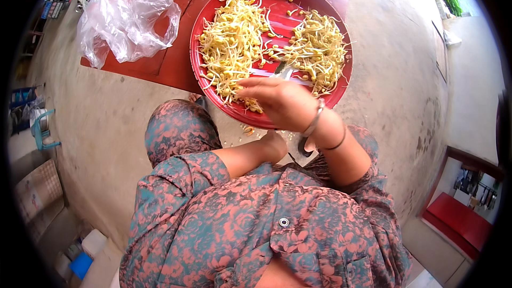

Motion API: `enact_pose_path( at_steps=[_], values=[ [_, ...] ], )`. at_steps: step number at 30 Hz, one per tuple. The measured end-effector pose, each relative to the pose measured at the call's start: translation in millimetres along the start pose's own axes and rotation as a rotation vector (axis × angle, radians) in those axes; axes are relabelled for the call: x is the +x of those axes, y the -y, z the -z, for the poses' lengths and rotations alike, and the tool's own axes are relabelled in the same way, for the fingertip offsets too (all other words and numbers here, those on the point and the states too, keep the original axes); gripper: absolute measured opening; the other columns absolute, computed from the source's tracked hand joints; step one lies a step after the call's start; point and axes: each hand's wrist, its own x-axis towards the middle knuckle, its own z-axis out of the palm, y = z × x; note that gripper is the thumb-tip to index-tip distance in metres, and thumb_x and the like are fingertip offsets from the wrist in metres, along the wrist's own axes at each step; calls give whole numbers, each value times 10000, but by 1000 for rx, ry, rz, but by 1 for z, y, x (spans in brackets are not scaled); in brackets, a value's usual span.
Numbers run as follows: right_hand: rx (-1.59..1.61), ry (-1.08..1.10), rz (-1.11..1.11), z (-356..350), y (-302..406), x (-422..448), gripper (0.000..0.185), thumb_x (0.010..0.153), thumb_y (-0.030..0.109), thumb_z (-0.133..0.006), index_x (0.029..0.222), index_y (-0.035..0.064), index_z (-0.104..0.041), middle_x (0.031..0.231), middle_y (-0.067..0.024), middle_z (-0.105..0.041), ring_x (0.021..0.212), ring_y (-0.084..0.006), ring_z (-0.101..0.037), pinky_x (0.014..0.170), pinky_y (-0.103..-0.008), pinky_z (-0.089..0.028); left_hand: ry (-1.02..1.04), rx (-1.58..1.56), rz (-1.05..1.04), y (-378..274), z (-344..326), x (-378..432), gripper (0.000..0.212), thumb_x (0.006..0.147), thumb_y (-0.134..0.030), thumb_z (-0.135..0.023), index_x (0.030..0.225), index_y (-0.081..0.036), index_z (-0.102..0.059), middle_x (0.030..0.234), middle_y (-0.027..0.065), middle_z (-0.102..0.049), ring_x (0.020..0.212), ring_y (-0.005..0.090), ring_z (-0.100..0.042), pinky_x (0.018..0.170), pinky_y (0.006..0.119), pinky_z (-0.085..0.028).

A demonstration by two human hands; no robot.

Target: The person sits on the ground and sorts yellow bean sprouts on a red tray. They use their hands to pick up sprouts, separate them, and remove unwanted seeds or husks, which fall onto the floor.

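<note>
A round red tray (263,123) holds two piles of soybean sprouts, a large left pile (230,44) and a smaller right pile (320,56). Over the tray's near part is my right hand (282,100), its fingers stretched towards the near end of the left pile; I see nothing held in it. A bracelet and a dark band circle that wrist. My left hand (276,144) is bent below the tray's near rim, and its fingers are hidden. A few loose sprouts lie between the piles, near a pale pattern on the tray's bottom.
The tray rests partly on a red table (160,58) and reaches past its near edge. Clear plastic bags (130,16) lie on the table at the left. Small bits are scattered on the concrete floor (104,128) under the tray. A teal stool (42,130) stands far left.
</note>
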Motion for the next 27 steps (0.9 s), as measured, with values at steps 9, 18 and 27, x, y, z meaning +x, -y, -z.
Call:
enact_pose_path(
  at_steps=[9, 18, 27],
  values=[
    [-567, -250, -195, 52, -45, 1, 220, 859, 57, -590, 1057, 78, -684, 1010, -114, -654, 963, -311, -639, 828, -398, -528, 53, -303, 227, -2, -11, 14, 225, 805, -45, -620, 1005, -15, -719, 1103, 180, -687, 1021, 325, -678, 828, 414, -564],
    [-415, 46, -187, 48, -25, -16, 179, 816, 34, -608, 959, 94, -698, 880, -101, -655, 816, -311, -657, 704, -398, -544, 97, -263, 151, -2, -18, 23, 259, 861, -42, -587, 1094, -5, -693, 1146, 180, -671, 1083, 329, -656, 854, 400, -563],
    [-224, -40, -222, 45, -11, -8, 147, 834, 83, -615, 947, 100, -707, 829, -110, -686, 751, -308, -670, 658, -402, -544, 170, -189, 186, -6, -11, 18, 251, 878, -64, -554, 1076, -25, -704, 1134, 162, -677, 1081, 313, -660, 862, 401, -567]
  ],
)
